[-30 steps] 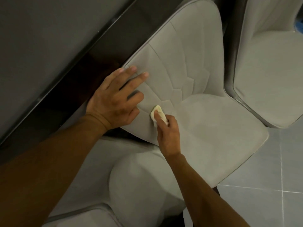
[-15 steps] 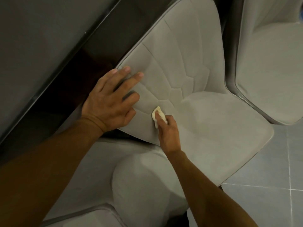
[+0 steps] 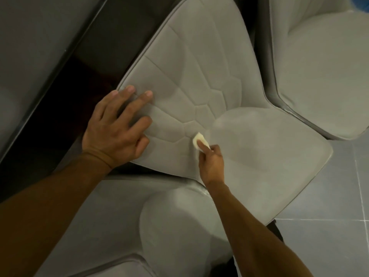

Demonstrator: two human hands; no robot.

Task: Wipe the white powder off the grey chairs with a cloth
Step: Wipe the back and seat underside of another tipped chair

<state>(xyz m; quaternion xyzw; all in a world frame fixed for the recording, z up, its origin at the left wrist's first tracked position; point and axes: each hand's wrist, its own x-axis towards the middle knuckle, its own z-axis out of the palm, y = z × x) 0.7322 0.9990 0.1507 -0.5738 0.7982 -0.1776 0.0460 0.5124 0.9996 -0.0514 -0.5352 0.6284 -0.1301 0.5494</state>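
- While the cloth point(image 3: 199, 139) sat pinched in the right hand point(image 3: 211, 162), it looked soft & near weightless: a small cream wad, prob. limp. Best gripped bunched w/ a fingertip on top, which is how it was held.
- Right hand: forefinger lay straight along the top of the wad, pressing it down. Other fingers curled under it; thumb not visible.
- Cloth touched the fabric at the crease where the quilted back of the middle grey chair point(image 3: 199, 66) met its seat point(image 3: 269, 156).
- Left hand point(image 3: 115, 132): fingers spread & straight, flat on the backrest's near-left corner, gripping nothing. Looked like bracing.
- Chair: matte grey, suede-ish upholstery, w/ stitched web-like panels on the back & a smooth seat. I'd judge the padding would give under pressure. The seams may trap powder, so light strokes prob. wouldn't be enough there.
- Powder: couldn't pick out any for sure on this chair. There was a faint whitish streak point(image 3: 202, 190) on the rim of the nearer chair point(image 3: 179, 226).
- Third grey chair point(image 3: 319, 76) stood just to the right, w/ tiled floor point(image 3: 329, 246) below.
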